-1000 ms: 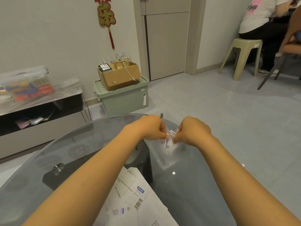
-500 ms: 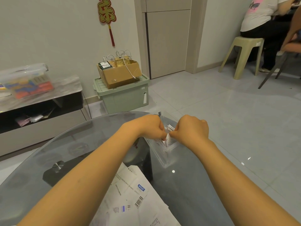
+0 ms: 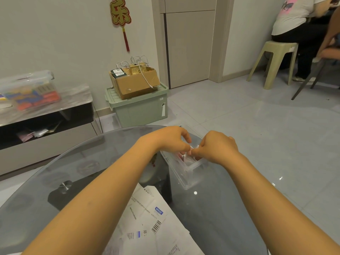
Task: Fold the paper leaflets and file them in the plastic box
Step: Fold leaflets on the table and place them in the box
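Note:
A clear plastic box (image 3: 185, 178) stands near the far edge of the round glass table (image 3: 95, 162). Folded paper leaflets (image 3: 191, 159) stand inside it, mostly hidden by my hands. My left hand (image 3: 171, 139) and my right hand (image 3: 215, 148) meet over the box, both with curled fingers pinching the tops of the folded leaflets. A loose pile of unfolded white leaflets (image 3: 156, 225) with barcodes and a blue logo lies on the table close to me, between my forearms.
Beyond the table stand a green storage bin (image 3: 139, 109) with a cardboard box (image 3: 134, 81) on top, and a low TV cabinet (image 3: 46, 129) at the left. A person sits on a plastic stool (image 3: 274, 63) at the far right.
Both hands stay over the box. My left hand's fingers have lifted and spread slightly, and the view has shifted a little.

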